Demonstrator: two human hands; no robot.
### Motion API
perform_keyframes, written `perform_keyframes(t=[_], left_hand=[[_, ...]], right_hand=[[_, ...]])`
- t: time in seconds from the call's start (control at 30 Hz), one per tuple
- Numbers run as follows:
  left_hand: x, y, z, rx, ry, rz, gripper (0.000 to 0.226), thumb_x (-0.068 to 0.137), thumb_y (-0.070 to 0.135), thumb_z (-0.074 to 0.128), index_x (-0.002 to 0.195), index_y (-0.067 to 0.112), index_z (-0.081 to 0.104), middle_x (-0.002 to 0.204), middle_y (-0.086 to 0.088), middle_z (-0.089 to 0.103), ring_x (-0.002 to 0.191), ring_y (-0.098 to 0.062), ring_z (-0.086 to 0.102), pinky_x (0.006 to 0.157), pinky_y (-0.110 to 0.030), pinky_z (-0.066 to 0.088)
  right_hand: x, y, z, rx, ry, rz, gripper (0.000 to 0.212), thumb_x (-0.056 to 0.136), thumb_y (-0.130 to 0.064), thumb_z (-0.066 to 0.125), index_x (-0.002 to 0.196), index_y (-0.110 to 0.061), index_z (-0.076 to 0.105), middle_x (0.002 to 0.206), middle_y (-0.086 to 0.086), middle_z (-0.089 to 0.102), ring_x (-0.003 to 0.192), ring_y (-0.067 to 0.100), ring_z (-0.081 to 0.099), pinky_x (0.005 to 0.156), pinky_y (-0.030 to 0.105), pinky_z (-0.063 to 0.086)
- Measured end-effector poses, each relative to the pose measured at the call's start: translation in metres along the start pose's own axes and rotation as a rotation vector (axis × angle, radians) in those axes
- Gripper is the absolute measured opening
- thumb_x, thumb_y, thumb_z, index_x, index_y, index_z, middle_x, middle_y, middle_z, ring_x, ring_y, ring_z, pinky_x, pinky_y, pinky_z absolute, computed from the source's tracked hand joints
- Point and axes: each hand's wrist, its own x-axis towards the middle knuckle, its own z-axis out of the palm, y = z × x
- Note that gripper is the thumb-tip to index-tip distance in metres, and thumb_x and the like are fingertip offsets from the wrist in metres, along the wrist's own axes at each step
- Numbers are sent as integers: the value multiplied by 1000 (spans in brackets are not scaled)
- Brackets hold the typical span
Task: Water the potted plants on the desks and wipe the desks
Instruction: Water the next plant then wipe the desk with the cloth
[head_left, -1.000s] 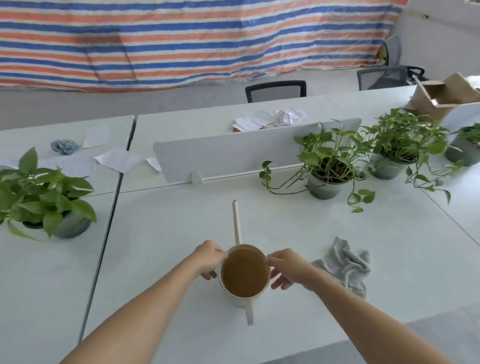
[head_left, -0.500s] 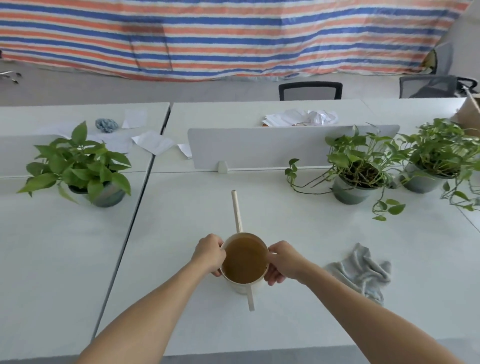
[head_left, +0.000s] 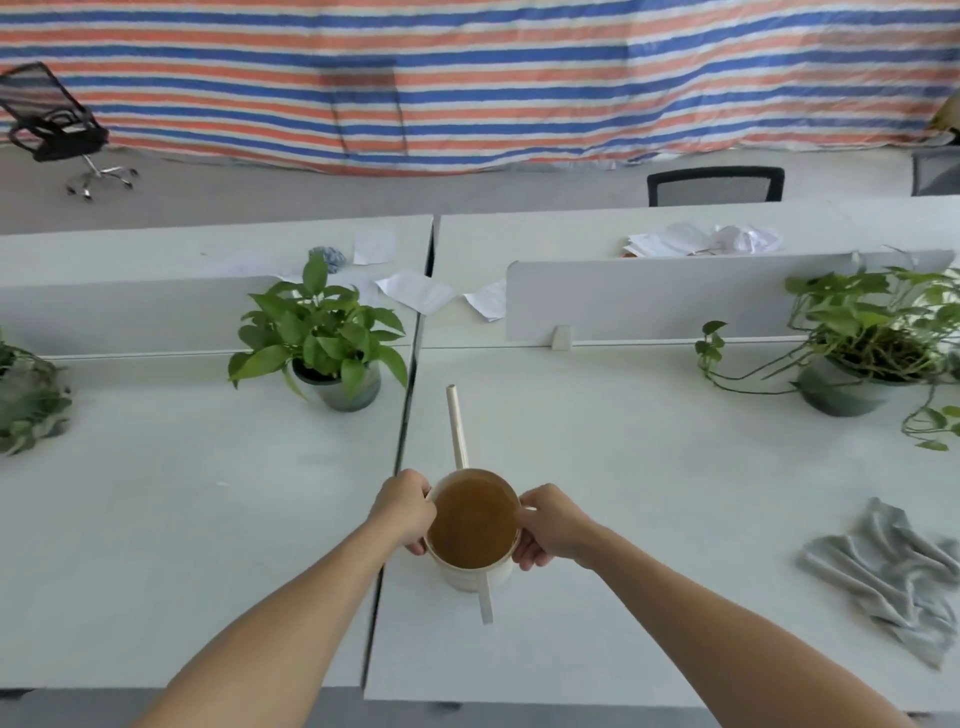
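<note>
While clamped on the watering can (head_left: 470, 574) from both flanks, left hand (head_left: 408, 512) and right hand (head_left: 550, 525) curled at its rim, have shifted it leftward to the right desk's (head_left: 649, 467) left edge, beside the seam. Brings the upright leafy plant (head_left: 322, 332) on the left desk (head_left: 182, 493) closer; probably next for watering. Smooth cream cylinder, murky brown water near brimful, thin straight spout (head_left: 457, 426) aimed at the far edge. Crumpled soft grey cloth (head_left: 888, 566) near the front-right corner, unheld.

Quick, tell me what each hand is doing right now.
Left hand: holds the watering can by its left side, fingers curled round it.
Right hand: holds the same can by its right side, thumb at the rim.
</note>
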Motion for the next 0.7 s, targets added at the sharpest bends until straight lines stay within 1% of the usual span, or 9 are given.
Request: perform_keyframes(t=[0.1, 0.27, 0.4, 0.47, 0.57, 0.63, 0.7], left_hand=[[8, -35, -26, 9, 5, -10, 19, 91, 4, 44, 83, 3, 62, 84, -16, 65, 46, -26, 67, 51, -32, 59], [17, -79, -57, 27, 23, -32, 19, 93, 6, 47, 78, 8, 60, 81, -14, 67, 47, -24, 68, 46, -26, 55], [25, -102, -69, 36, 42, -48, 17, 95, 9, 51, 81, 10, 61, 82, -12, 67, 49, -22, 68, 44, -22, 52], [30, -112, -72, 35, 52, -52, 16, 94, 9, 51, 84, 9, 63, 84, -11, 67, 51, -23, 68, 44, -22, 51], [34, -121, -75, 37, 66, -58, 15, 94, 9, 51, 85, 10, 63, 83, -10, 68, 55, -24, 69, 47, -26, 55], [35, -122, -76, 88, 73, -62, 13, 94, 12, 52, 86, 11, 62, 80, -8, 67, 60, -22, 68, 53, -28, 57], [36, -119, -78, 153, 88, -57, 15, 93, 13, 52, 79, 11, 57, 74, -5, 62, 61, -19, 62, 52, -27, 51]], right_hand=[[14, -22, 37, 11, 0, -1, 26, 95, -5, 40, 82, -2, 63, 66, 16, 70, 55, 24, 67, 47, 24, 49], [34, -51, 83, -3, -9, 4, 27, 95, -6, 39, 84, -3, 63, 66, 15, 71, 55, 24, 67, 47, 25, 50], [44, -67, 105, -16, -10, 4, 24, 97, -6, 41, 91, -3, 64, 66, 13, 71, 54, 21, 67, 49, 25, 52], [47, -73, 113, -19, -8, 1, 24, 97, -5, 41, 92, -3, 64, 67, 13, 71, 54, 21, 67, 49, 25, 52], [49, -78, 118, 13, -17, -2, 26, 94, -3, 39, 95, -1, 65, 67, 14, 70, 55, 24, 66, 50, 25, 51], [49, -78, 118, 49, -36, 2, 27, 95, -4, 41, 102, 1, 66, 68, 14, 69, 57, 24, 65, 51, 27, 52], [47, -75, 116, 80, -49, 9, 26, 98, -8, 44, 108, 1, 66, 70, 14, 70, 58, 24, 66, 54, 27, 52]])
